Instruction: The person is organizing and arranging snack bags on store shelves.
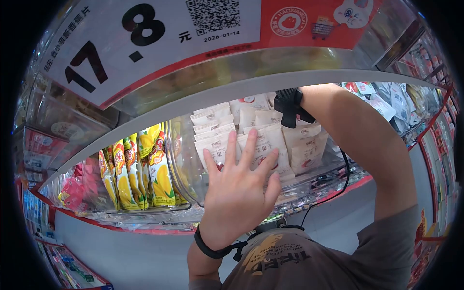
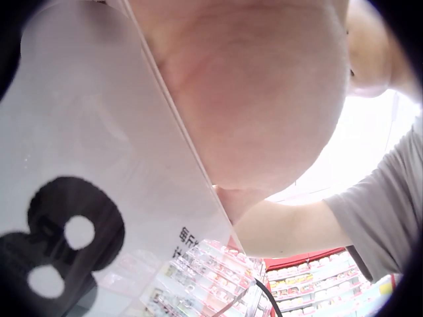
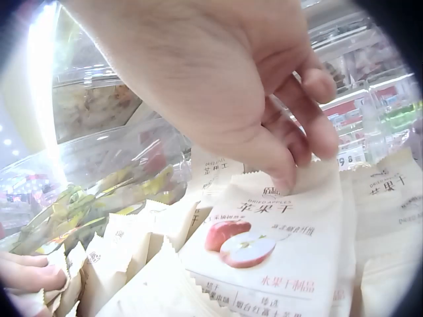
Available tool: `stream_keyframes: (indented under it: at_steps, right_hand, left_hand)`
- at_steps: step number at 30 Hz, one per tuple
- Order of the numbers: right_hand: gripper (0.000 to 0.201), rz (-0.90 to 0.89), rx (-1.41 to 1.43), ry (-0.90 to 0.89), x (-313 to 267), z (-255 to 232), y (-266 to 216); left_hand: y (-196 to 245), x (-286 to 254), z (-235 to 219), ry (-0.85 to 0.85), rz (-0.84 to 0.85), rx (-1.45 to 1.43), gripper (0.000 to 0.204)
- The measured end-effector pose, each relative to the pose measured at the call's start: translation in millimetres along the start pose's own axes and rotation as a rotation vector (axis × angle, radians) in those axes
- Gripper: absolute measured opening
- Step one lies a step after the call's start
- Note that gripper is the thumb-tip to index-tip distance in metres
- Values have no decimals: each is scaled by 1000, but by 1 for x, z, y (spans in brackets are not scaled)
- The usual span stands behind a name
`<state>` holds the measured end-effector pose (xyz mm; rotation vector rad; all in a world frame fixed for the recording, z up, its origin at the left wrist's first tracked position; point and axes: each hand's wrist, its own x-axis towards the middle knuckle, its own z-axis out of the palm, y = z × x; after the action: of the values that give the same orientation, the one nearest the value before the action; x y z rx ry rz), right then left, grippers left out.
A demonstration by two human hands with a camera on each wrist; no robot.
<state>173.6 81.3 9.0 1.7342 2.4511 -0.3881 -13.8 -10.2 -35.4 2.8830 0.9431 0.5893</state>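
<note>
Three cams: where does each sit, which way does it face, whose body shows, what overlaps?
Head: worn on head, forward and down at dried-apple packets; left hand, right arm, shirt.
Left wrist: on that wrist, toward a price card; close-up skin, forearm, sleeve.
Right wrist: on that wrist, toward right hand pinching one packet.
Shared, head and right wrist: dried-apple packets, left-hand fingers.
</note>
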Motion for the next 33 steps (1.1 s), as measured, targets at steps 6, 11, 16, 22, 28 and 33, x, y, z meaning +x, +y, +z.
stream_keyframes:
  at_steps: [6, 11, 16, 22, 28, 33]
  right_hand:
    - [21, -23, 55, 63, -8, -15, 3]
    - [21, -53, 48, 79, 1, -15, 3]
    - [21, -37, 25, -1, -4, -15, 1]
    - [22, -12, -18, -62, -2, -5, 0]
    - [22, -19, 5, -78, -10, -16, 0]
    - [23, -5, -37, -186, 5, -17, -3]
  left_hand:
    - [2, 0, -4, -52, -58, -47, 37]
    - [1, -1, -2, -36, -57, -41, 36]
    - [2, -2, -3, -19, -54, -32, 36]
    - [3, -1, -2, -5, -15, -32, 36]
    - [1, -1, -2, -11, 2, -95, 36]
    - [0, -1, -2, -13, 18, -74, 36]
